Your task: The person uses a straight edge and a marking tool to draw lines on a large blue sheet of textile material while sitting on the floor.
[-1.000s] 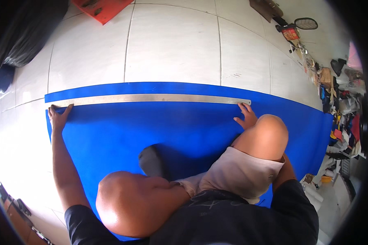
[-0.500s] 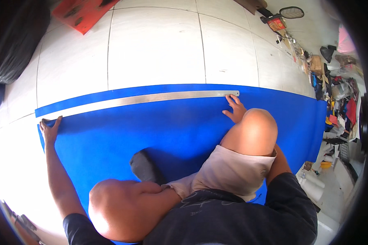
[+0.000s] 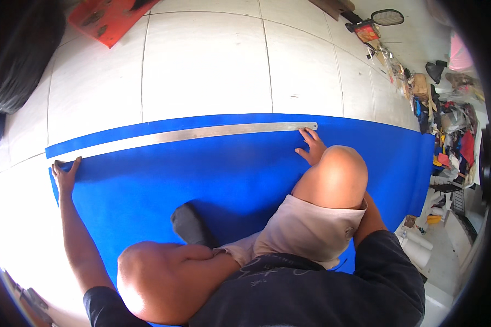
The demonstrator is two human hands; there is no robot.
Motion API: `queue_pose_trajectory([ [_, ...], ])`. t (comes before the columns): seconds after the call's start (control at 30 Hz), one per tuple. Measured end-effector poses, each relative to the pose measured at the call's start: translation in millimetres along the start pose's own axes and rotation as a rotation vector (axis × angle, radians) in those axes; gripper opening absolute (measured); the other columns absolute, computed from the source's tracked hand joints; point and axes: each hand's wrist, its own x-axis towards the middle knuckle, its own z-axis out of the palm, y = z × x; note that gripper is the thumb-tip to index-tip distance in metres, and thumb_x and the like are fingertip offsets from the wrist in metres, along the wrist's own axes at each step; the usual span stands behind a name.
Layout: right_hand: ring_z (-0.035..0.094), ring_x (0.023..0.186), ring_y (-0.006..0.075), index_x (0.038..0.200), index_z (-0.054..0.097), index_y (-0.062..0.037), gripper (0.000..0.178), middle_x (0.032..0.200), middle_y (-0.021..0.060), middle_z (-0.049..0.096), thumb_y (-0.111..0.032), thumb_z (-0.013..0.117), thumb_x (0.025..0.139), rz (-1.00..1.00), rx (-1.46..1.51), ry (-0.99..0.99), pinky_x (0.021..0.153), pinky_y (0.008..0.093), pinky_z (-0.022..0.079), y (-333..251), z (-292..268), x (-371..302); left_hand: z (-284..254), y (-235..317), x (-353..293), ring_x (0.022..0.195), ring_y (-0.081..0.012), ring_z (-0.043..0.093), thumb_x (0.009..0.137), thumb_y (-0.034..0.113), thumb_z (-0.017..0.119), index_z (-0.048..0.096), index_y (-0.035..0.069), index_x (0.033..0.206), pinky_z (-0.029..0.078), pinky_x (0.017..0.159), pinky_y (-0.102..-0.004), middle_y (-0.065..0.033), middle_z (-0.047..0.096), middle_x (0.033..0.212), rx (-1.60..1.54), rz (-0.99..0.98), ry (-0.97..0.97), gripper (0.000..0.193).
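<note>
A long metal ruler (image 3: pixel 193 133) lies across the far part of a blue sheet (image 3: pixel 147 191) spread on the floor, close to the sheet's far edge. At the ruler's left end, my left hand (image 3: pixel 65 173) touches its near edge with thumb and fingertips spread apart. My right hand (image 3: pixel 312 146) reaches past my raised knee, fingertips resting on the ruler near its right end, which has a small hole. Its fingers are spread, and part of the hand is hidden behind the knee. Neither hand is wrapped around anything.
White floor tiles (image 3: pixel 207 65) border the sheet. A red flat piece (image 3: pixel 106 22) lies at the far left, near a black plastic bag (image 3: pixel 27 71). Mixed clutter (image 3: pixel 453 136) lines the right side, with white rolls (image 3: pixel 415 248) below it. My socked foot (image 3: pixel 191 223) rests on the sheet.
The view has shifted very slightly. Both hands stay at the same places on the ruler, and the ruler shows no clear movement on the sheet.
</note>
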Motion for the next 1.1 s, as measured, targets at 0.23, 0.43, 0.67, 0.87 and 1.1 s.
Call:
queue_pose_trajectory([
  [0.23,0.062,0.122,0.0377,0.152,0.043,-0.0093,0.078,0.155,0.024,0.036,-0.029,0.079,0.086,0.013,-0.052,0.004,0.104,0.044,0.051,-3.5,-0.1,-4.1,-0.7,6.3,-1.9,0.151,-0.0411,0.021,0.068,0.074,0.079,0.026,-0.006,0.154,0.028,0.12,-0.0507,-0.0291,0.021,0.161,0.016,-0.039,-0.012,0.129],
  [0.43,0.06,0.124,0.0391,0.153,0.042,-0.0103,0.078,0.156,0.0239,0.035,-0.029,0.078,0.087,0.002,-0.08,-0.002,0.105,0.0452,0.05,-0.5,-2.8,-7.8,-0.9,13.0,-4.7,0.147,-0.0376,0.026,0.07,0.07,0.08,0.029,-0.008,0.15,0.03,0.119,-0.0479,-0.0242,0.032,0.153,0.0,-0.034,0.011,0.123],
  [0.67,0.055,0.131,0.0374,0.154,0.037,-0.0051,0.083,0.156,0.0234,0.035,-0.033,0.077,0.088,-0.048,-0.118,0.071,0.108,0.0441,0.047,7.9,9.5,0.6,6.5,-24.0,10.6,0.132,-0.0372,0.04,0.072,0.067,0.081,0.048,-0.004,0.131,0.035,0.111,-0.0489,-0.0207,0.048,0.132,0.038,0.073,0.164,0.098],
  [0.87,0.05,0.135,0.0385,0.155,0.035,-0.0051,0.084,0.157,0.0232,0.033,-0.038,0.076,0.089,0.159,-0.053,-0.04,0.11,0.0444,0.046,-2.9,-3.7,-8.8,3.1,8.0,3.2,0.152,-0.0403,0.018,0.071,0.072,0.078,0.025,-0.007,0.154,0.025,0.123,-0.0488,-0.028,0.019,0.162,0.001,-0.048,-0.071,0.126],
  [1.1,0.056,0.13,0.0361,0.154,0.039,-0.0063,0.08,0.156,0.0247,0.033,-0.037,0.076,0.089,0.087,-0.166,0.025,0.109,0.0434,0.047,3.7,4.5,-12.1,2.0,1.6,8.0,0.153,-0.0401,0.017,0.071,0.074,0.076,0.023,-0.007,0.155,0.024,0.123,-0.0496,-0.0285,0.018,0.162,0.022,-0.049,-0.071,0.128],
])
